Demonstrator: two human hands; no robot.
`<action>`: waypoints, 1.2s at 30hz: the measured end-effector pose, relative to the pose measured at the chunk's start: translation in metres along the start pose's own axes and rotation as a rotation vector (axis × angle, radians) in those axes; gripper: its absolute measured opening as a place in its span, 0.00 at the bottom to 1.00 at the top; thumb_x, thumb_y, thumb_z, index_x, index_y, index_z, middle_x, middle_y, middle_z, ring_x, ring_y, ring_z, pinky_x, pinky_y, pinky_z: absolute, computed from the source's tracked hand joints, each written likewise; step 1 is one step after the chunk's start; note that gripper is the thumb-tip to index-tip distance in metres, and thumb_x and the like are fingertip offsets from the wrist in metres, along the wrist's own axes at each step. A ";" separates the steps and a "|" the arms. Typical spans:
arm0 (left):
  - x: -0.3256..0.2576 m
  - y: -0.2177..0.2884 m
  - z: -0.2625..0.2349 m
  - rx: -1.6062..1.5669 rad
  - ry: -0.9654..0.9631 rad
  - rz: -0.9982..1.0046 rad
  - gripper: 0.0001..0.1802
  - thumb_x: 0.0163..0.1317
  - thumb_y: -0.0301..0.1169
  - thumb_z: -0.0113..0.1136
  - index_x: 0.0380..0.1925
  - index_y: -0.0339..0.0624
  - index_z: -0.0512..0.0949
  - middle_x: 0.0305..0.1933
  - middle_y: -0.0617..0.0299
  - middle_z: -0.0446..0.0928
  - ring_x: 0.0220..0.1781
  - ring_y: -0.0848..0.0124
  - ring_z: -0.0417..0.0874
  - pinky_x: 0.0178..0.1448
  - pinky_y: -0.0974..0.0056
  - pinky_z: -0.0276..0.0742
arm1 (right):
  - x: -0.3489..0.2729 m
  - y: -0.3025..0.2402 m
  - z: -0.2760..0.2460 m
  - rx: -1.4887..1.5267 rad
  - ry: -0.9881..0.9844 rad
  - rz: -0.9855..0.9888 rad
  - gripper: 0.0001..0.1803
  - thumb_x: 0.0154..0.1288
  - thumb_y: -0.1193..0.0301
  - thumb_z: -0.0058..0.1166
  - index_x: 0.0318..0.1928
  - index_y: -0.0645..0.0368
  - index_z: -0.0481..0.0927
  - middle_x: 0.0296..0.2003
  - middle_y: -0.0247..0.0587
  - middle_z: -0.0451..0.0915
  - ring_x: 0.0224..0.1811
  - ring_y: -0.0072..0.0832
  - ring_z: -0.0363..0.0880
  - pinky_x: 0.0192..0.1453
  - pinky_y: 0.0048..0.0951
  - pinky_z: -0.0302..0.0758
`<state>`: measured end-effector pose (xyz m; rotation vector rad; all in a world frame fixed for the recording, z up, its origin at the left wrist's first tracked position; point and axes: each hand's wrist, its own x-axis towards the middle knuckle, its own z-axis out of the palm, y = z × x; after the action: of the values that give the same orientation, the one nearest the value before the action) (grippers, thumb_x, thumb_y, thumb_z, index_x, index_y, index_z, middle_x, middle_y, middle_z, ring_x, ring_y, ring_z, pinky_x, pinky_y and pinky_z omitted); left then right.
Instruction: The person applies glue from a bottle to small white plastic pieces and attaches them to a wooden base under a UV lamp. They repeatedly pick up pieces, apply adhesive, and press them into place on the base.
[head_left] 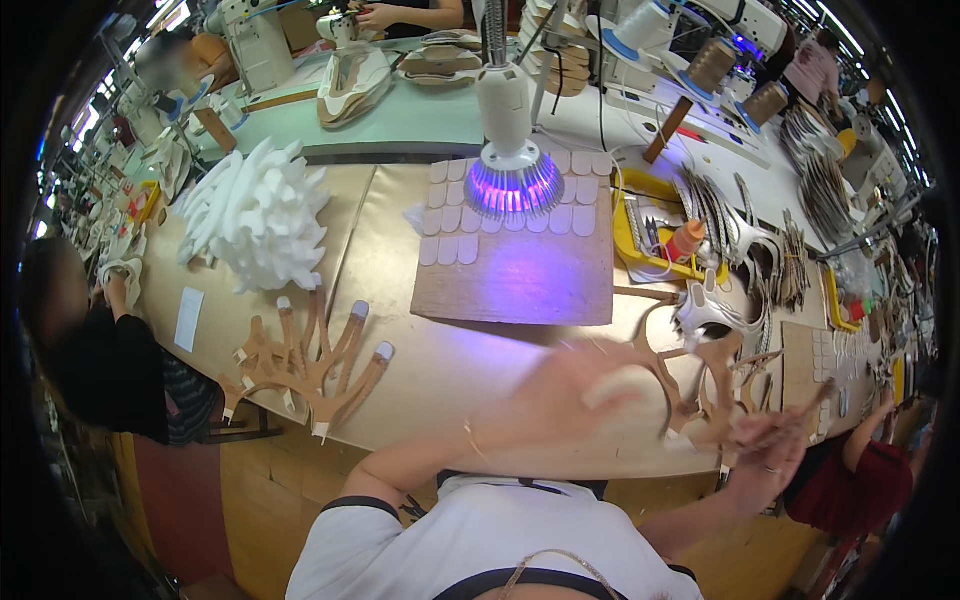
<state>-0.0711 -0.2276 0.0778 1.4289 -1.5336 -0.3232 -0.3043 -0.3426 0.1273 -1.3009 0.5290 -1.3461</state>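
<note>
My left hand [575,390] is smeared by motion over the front of the table, reaching toward the right. A pale curved piece [618,386] shows at its fingers; whether they grip it I cannot tell. Lower right, my right hand [770,455] is closed with its fingers pinched on a tan strap piece [742,425], partly blurred. Beside it lie branching tan strap cutouts [660,345]. A similar set of strap pieces [320,375] with whitish tips rests to the left. Behind my hands, a board [450,295] carries rows of small pale rounded tabs [448,250] under a lit lamp [513,180].
A heap of white foam-like pieces [260,215] sits at the back left, near a white paper slip [188,318]. To the right, a yellow tray [625,235] holds an orange-and-red bottle [684,242] and tools. Sewing machines stand beyond; people sit at both sides.
</note>
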 end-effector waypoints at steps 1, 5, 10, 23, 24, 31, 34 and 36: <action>-0.004 -0.024 -0.011 0.024 0.117 -0.135 0.20 0.59 0.37 0.62 0.48 0.35 0.76 0.49 0.51 0.78 0.55 0.54 0.75 0.60 0.54 0.70 | 0.006 -0.006 -0.013 0.076 -0.015 -0.004 0.18 0.72 0.63 0.46 0.51 0.67 0.68 0.27 0.45 0.77 0.28 0.25 0.76 0.30 0.24 0.72; -0.020 -0.129 -0.054 0.628 0.309 -0.604 0.22 0.60 0.37 0.61 0.50 0.35 0.75 0.58 0.47 0.72 0.59 0.50 0.72 0.61 0.54 0.69 | 0.016 -0.011 -0.043 0.034 0.017 -0.055 0.16 0.71 0.67 0.47 0.52 0.66 0.70 0.23 0.38 0.74 0.17 0.17 0.66 0.16 0.16 0.58; -0.044 -0.194 -0.045 0.793 0.407 -0.454 0.17 0.60 0.35 0.61 0.44 0.34 0.79 0.57 0.48 0.72 0.58 0.51 0.72 0.62 0.55 0.67 | 0.018 0.006 -0.033 -0.098 -0.025 -0.002 0.15 0.73 0.68 0.44 0.52 0.65 0.72 0.28 0.37 0.73 0.21 0.17 0.65 0.16 0.14 0.57; -0.042 -0.179 -0.056 0.683 0.670 -0.368 0.14 0.53 0.33 0.67 0.23 0.36 0.72 0.38 0.56 0.79 0.39 0.58 0.79 0.45 0.60 0.75 | 0.040 0.032 0.017 -0.323 -0.171 0.238 0.13 0.73 0.64 0.45 0.44 0.63 0.73 0.24 0.36 0.76 0.19 0.13 0.67 0.20 0.14 0.61; -0.038 -0.184 -0.057 0.672 0.613 -0.398 0.13 0.54 0.32 0.66 0.25 0.36 0.72 0.37 0.56 0.78 0.38 0.57 0.79 0.45 0.60 0.75 | 0.041 0.035 0.023 -0.369 -0.158 0.305 0.13 0.73 0.64 0.45 0.44 0.64 0.73 0.24 0.36 0.76 0.20 0.13 0.69 0.22 0.14 0.63; -0.037 -0.207 -0.065 0.556 0.591 -0.463 0.07 0.63 0.28 0.55 0.35 0.35 0.73 0.39 0.53 0.75 0.36 0.58 0.78 0.40 0.58 0.76 | 0.034 0.081 0.063 -0.382 -0.419 0.579 0.12 0.73 0.66 0.44 0.43 0.65 0.72 0.28 0.34 0.77 0.31 0.18 0.77 0.35 0.20 0.73; -0.035 -0.192 -0.076 -0.029 1.024 -0.573 0.05 0.64 0.25 0.52 0.36 0.35 0.73 0.40 0.52 0.75 0.40 0.59 0.79 0.42 0.59 0.78 | 0.030 0.099 0.075 -0.291 -0.495 0.674 0.12 0.74 0.66 0.43 0.43 0.63 0.71 0.28 0.33 0.76 0.32 0.18 0.77 0.38 0.19 0.72; -0.031 -0.174 -0.077 -0.123 1.189 -0.459 0.05 0.60 0.23 0.56 0.36 0.35 0.75 0.46 0.50 0.72 0.48 0.60 0.78 0.47 0.57 0.79 | 0.028 0.108 0.084 -0.243 -0.519 0.690 0.12 0.74 0.65 0.41 0.43 0.62 0.70 0.27 0.32 0.75 0.32 0.18 0.76 0.39 0.19 0.71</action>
<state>0.0895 -0.2165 -0.0280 1.4276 -0.2220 0.1722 -0.1808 -0.3654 0.0673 -1.4149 0.6997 -0.3627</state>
